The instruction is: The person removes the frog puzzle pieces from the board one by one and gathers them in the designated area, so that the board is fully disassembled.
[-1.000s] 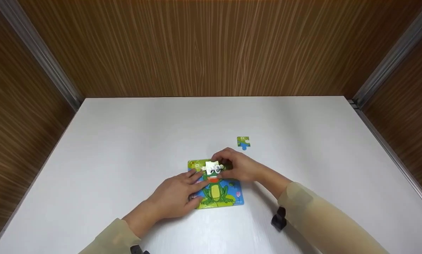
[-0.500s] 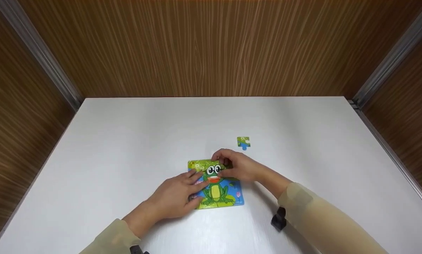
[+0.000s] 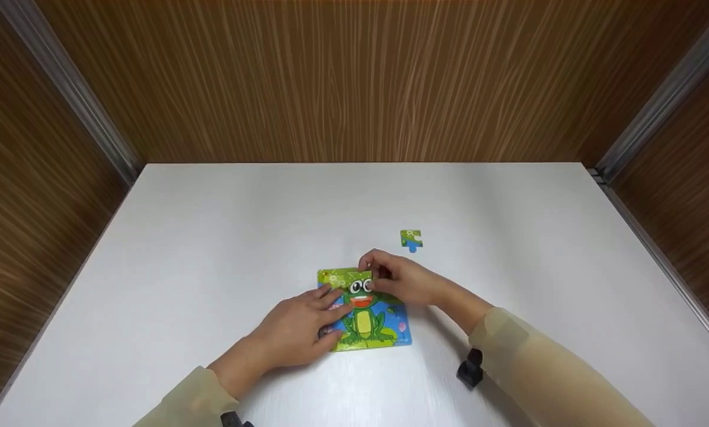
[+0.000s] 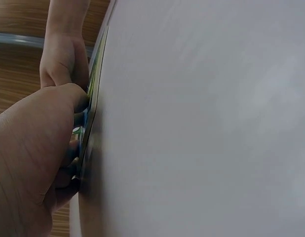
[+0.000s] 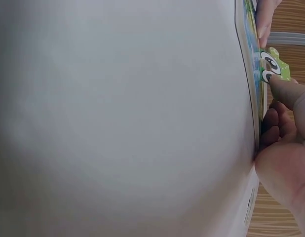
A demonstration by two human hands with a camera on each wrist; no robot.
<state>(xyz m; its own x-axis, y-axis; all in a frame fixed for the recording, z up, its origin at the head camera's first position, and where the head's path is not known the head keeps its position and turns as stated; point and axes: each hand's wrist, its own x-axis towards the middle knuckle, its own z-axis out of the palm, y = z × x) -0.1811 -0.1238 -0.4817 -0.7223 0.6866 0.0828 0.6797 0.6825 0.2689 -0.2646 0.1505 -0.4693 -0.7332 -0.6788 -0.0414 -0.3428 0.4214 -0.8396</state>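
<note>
Frog puzzle [image 3: 364, 323] lies on the white table [image 3: 259, 225], partly under the spread left hand [image 3: 292, 331], while the right hand [image 3: 406, 281] pinches the tilted eye piece [image 5: 274, 64], which could jam if pressed down askew.

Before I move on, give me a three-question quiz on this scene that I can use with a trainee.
1. True or false: the left grip has its fingers laid on the frog puzzle.
2. What is printed on the held piece that the right grip pinches?
A) a red heart
B) a pair of eyes
C) a yellow sun
3. Where does the loose piece lie relative to the frog puzzle?

Key:
1. True.
2. B.
3. Flat on the white table, apart from the puzzle, beyond its far edge and toward the right.
</note>
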